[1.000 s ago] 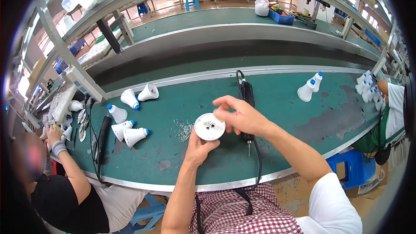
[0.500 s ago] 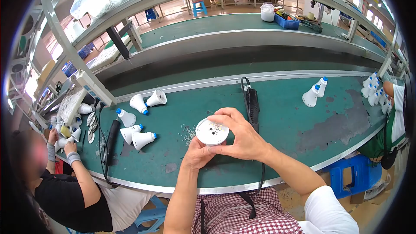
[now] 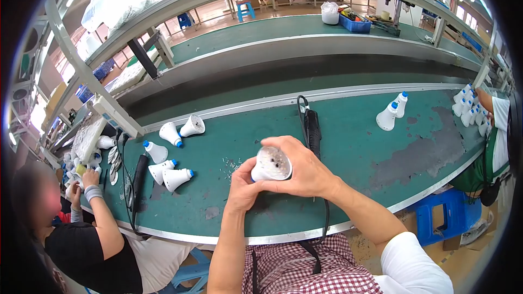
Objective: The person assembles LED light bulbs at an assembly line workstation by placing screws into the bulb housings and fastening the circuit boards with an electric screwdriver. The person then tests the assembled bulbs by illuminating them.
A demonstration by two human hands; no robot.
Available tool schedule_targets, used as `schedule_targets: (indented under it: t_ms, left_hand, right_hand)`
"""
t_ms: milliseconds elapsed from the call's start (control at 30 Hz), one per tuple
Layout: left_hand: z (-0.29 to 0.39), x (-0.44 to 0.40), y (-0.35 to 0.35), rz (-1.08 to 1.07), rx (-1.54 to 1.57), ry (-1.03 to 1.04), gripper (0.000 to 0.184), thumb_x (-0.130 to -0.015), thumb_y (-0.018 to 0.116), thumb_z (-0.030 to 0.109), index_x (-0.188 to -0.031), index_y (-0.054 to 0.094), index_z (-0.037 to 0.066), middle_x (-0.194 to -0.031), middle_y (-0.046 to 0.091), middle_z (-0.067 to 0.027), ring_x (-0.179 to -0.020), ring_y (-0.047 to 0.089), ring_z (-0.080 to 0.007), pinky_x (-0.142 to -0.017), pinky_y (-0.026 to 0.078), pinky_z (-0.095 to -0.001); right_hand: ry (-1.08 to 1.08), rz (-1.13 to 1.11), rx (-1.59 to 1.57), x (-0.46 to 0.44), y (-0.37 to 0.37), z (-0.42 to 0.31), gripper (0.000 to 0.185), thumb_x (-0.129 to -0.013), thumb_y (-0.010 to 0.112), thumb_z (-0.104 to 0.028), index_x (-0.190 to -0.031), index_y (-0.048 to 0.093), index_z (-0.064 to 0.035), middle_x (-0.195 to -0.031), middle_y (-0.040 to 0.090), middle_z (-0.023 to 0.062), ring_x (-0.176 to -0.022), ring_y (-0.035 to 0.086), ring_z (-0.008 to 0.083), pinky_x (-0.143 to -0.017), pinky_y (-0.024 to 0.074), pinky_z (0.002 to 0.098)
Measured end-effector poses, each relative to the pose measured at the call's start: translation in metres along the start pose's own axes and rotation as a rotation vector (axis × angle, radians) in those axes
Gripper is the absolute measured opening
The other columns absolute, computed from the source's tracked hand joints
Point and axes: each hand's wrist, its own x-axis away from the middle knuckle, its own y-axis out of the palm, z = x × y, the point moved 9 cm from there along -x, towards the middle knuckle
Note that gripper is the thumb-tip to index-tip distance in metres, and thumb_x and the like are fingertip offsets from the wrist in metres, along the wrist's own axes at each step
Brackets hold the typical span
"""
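Note:
Between my two hands is a white cone-shaped LED bulb (image 3: 271, 165), its round end turned up toward me. That end looks greyish and speckled, with a few dark spots. My left hand (image 3: 243, 186) is closed on its left and lower side. Wrapped round the right side and far rim is my right hand (image 3: 303, 167). The bulb's narrow end is mostly hidden by my fingers. Small pale bits (image 3: 231, 167) lie scattered on the green table (image 3: 245, 130) just beyond my left hand. A black corded handheld tool (image 3: 312, 132) lies beyond my right hand.
Several white bulbs with blue ends (image 3: 177, 179) lie to the left, near another black tool (image 3: 140, 177). Two bulbs (image 3: 387, 117) stand at right. A co-worker (image 3: 90, 239) handles parts at left; another person's arm (image 3: 485, 100) reaches toward grouped bulbs (image 3: 467, 106). A blue stool (image 3: 447, 216) is below.
The bulb has turned in my hands: its flat white face with dark marks has given way to a speckled, greyish end and more side wall. My right fingers have shifted round the rim.

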Motion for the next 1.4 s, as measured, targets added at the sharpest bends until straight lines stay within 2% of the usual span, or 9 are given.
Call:
schedule_targets:
  t_ms: [100, 533, 600, 700, 767, 1067, 1167, 1333, 1400]
  left_hand:
    - [0.008, 0.002, 0.002, 0.059, -0.092, 0.065, 0.051, -0.068, 0.069, 0.002, -0.114, 0.048, -0.001, -0.105, 0.054, -0.0079, -0.095, 0.053, -0.0156, -0.082, 0.045, -0.0277]
    - [0.008, -0.002, -0.01, 0.162, 0.153, 0.061, 0.043, -0.076, 0.06, 0.003, -0.116, 0.045, 0.001, -0.105, 0.052, -0.0081, -0.085, 0.055, -0.0154, -0.07, 0.048, -0.0252]
    - [0.007, -0.002, -0.019, 0.195, 0.252, 0.047, 0.04, -0.079, 0.058, 0.006, -0.116, 0.045, 0.002, -0.102, 0.054, -0.008, -0.082, 0.056, -0.0166, -0.066, 0.049, -0.0257]
    - [-0.008, -0.003, -0.021, 0.133, 0.463, -0.064, 0.034, -0.08, 0.059, 0.017, -0.11, 0.049, 0.004, -0.099, 0.056, -0.0084, -0.083, 0.056, -0.0178, -0.067, 0.048, -0.0285]
    - [-0.015, -0.002, -0.027, 0.204, 0.537, -0.083, 0.03, -0.081, 0.058, 0.021, -0.106, 0.05, 0.005, -0.097, 0.057, -0.0082, -0.08, 0.056, -0.0188, -0.069, 0.047, -0.0308]
    - [-0.018, -0.004, -0.036, 0.233, 0.63, -0.056, 0.031, -0.085, 0.052, 0.025, -0.109, 0.047, 0.007, -0.101, 0.054, -0.0116, -0.079, 0.053, -0.0206, -0.07, 0.045, -0.0321]
    - [-0.02, -0.003, -0.033, 0.217, 0.69, -0.076, 0.034, -0.085, 0.051, 0.026, -0.112, 0.045, 0.007, -0.104, 0.052, -0.0137, -0.08, 0.051, -0.0216, -0.07, 0.045, -0.0323]
    - [-0.019, -0.001, -0.024, 0.186, 0.745, -0.086, 0.034, -0.084, 0.052, 0.026, -0.111, 0.046, 0.007, -0.104, 0.052, -0.0144, -0.08, 0.05, -0.0223, -0.071, 0.045, -0.0323]
    - [-0.017, -0.005, -0.021, 0.165, 0.758, -0.079, 0.034, -0.084, 0.053, 0.025, -0.111, 0.046, 0.007, -0.104, 0.052, -0.0143, -0.08, 0.05, -0.0224, -0.071, 0.045, -0.0323]
  right_hand:
    - [0.324, -0.033, -0.309, 0.007, 0.004, 0.034, 0.07, -0.062, 0.072, -0.024, -0.12, 0.039, -0.0049, -0.109, 0.05, 0.0156, -0.098, 0.052, 0.026, -0.084, 0.0426, 0.0333]
    - [0.368, 0.159, -0.665, 0.017, -0.004, 0.073, 0.065, -0.067, 0.071, -0.014, -0.121, 0.038, -0.0029, -0.114, 0.048, 0.0169, -0.103, 0.049, 0.024, -0.083, 0.0437, 0.0349]
    - [0.487, 0.355, -0.453, 0.022, -0.034, 0.094, 0.054, -0.07, 0.068, -0.011, -0.115, 0.041, 0.0011, -0.102, 0.053, 0.0177, -0.093, 0.054, 0.0249, -0.078, 0.0455, 0.0333]
    - [0.408, 0.275, 0.141, 0.026, -0.051, 0.115, 0.049, -0.073, 0.065, -0.023, -0.108, 0.043, 0.0023, -0.096, 0.055, 0.0192, -0.088, 0.056, 0.0305, -0.074, 0.0465, 0.0366]
    - [0.729, 0.034, 0.387, 0.042, -0.036, 0.152, 0.055, -0.072, 0.061, -0.039, -0.103, 0.043, 0.0019, -0.095, 0.055, 0.0201, -0.086, 0.056, 0.0353, -0.072, 0.0468, 0.0407]
    - [0.928, -0.232, 0.417, 0.046, -0.001, 0.175, 0.069, -0.06, 0.066, -0.041, -0.102, 0.041, 0.0082, -0.089, 0.056, 0.0211, -0.084, 0.056, 0.0319, -0.071, 0.0459, 0.0391]
    - [0.764, 0.068, -0.016, 0.049, -0.01, 0.165, 0.057, -0.065, 0.063, -0.031, -0.101, 0.043, 0.0081, -0.087, 0.057, 0.0181, -0.078, 0.057, 0.0253, -0.064, 0.0474, 0.0352]
    - [0.657, 0.52, -1.532, 0.037, -0.029, 0.128, 0.034, -0.076, 0.059, -0.022, -0.101, 0.046, -0.0011, -0.09, 0.055, 0.0119, -0.061, 0.054, 0.0132, -0.052, 0.0474, 0.0229]
    - [0.641, 0.53, -1.596, 0.034, -0.039, 0.12, 0.037, -0.077, 0.06, -0.026, -0.102, 0.046, -0.0031, -0.091, 0.054, 0.0114, -0.06, 0.054, 0.0137, -0.05, 0.0478, 0.0239]
